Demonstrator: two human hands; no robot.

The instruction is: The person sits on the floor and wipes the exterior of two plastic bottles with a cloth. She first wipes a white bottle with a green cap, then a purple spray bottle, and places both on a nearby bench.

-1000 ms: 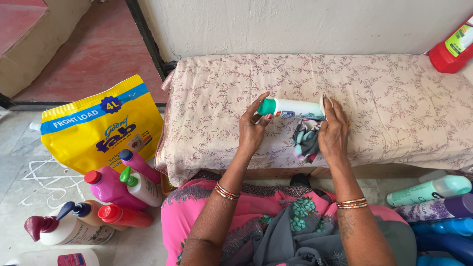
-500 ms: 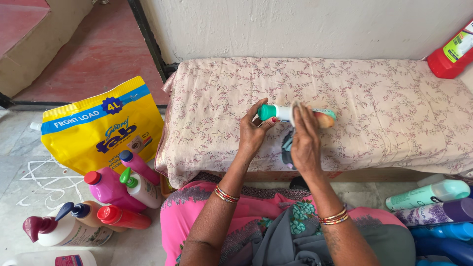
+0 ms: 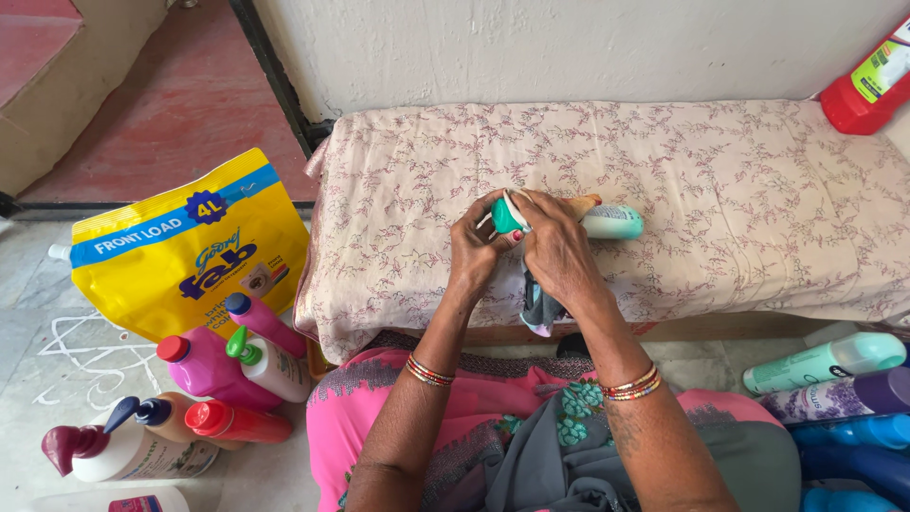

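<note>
Both hands clamped mid-frame: left hand on bottle cap end, right hand pressing rag. Light, rigid, likely slick; body grips best.

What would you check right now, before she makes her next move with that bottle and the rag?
1. Left hand steadies the green cap end of the bottle: ok.
2. Right hand presses the cloth against the bottle near the cap: ok.
3. Bottle lies sideways on the flowered cushion: ok.
4. Cap shut tight: cannot tell.
5. Cloth end hangs over the cushion's front edge, not caught: ok.
6. Red bottle at the far corner stands apart: ok.
</note>
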